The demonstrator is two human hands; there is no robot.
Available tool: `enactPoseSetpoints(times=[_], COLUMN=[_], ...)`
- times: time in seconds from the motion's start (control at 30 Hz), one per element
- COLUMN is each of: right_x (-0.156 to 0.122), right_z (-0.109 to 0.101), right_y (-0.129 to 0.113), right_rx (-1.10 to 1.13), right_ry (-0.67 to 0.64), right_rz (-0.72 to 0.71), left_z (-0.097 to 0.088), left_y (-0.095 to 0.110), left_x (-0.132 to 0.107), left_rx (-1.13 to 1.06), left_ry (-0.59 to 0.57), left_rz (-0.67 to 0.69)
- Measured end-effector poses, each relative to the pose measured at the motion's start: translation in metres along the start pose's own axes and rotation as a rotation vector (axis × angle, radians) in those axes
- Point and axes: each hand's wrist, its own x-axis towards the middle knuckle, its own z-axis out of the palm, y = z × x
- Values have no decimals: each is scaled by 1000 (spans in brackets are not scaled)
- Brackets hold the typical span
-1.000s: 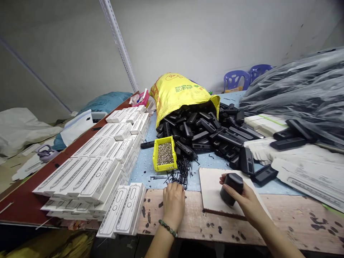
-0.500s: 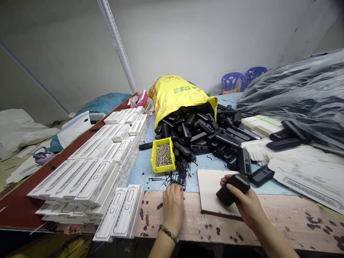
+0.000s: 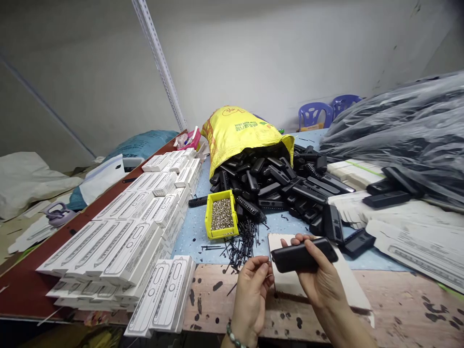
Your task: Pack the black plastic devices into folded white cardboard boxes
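Black casing point(image 3: 294, 259) in right-hand fingers point(image 3: 318, 256)

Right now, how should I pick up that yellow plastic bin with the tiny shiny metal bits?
I'd pinch the yellow plastic bin by its left wall, near end, coming from the left: blue speckled tabletop shows there, while long black plastic cases crowd the right. Keep it level; the open top could let the tiny shiny metal bits spill.
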Motion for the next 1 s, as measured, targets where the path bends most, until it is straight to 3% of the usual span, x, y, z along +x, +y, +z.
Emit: enactPoseSetpoints(times=[0.47,0.73,0.83,0.9,1.0], right_x=[-11,-9,-5,1,19], right_z=[4,1,-8,-16,-33], right_y=[8,8,-10,-28,-42], right_rx=[-143,-181,-377,-583,-759], right_ry=[-197,-276,-350,-410,-370], right_rz=[-133,-188,-189,-308,-461], left_z=[5,9,2,-5,-12], left_y=[-1,-15,-16,-9,6], left_x=[-1,2,6,8,9], left_rx=[64,109,204,324,576], left_ry=[48,0,-30,-25,47], left_rz=[110,77,54,67,205])
